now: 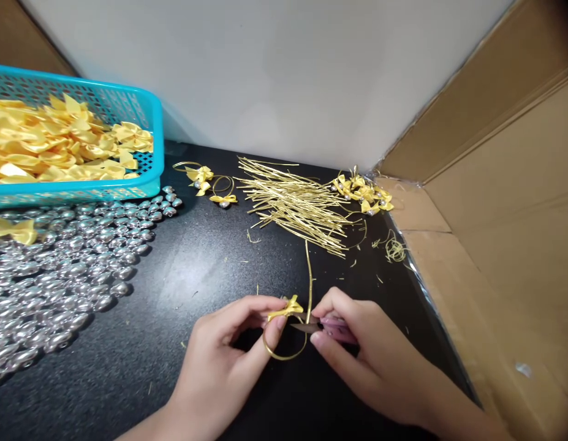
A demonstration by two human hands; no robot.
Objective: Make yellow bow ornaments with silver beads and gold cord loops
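Observation:
My left hand (219, 361) pinches a small yellow ribbon bow (293, 304) between thumb and fingers. From the bow hangs a round loop of gold cord (286, 358). My right hand (378, 355) is closed around pink-handled thread snips (336, 329). The snips' dark blades are parted and point left, right beside the bow and across the loop's right side. A longer strand of gold cord (309, 275) runs up from the blades towards the pile. Whether the blades touch the cord, I cannot tell.
Cut gold cords (293, 205) lie piled ahead, between finished-looking bows with loops (200, 179) and a cluster of beaded bows (361, 191). A turquoise basket (157, 141) holds yellow bows; silver beads (76, 275) spread below it. Tangled thread (394, 250) lies near the cardboard wall (504, 171).

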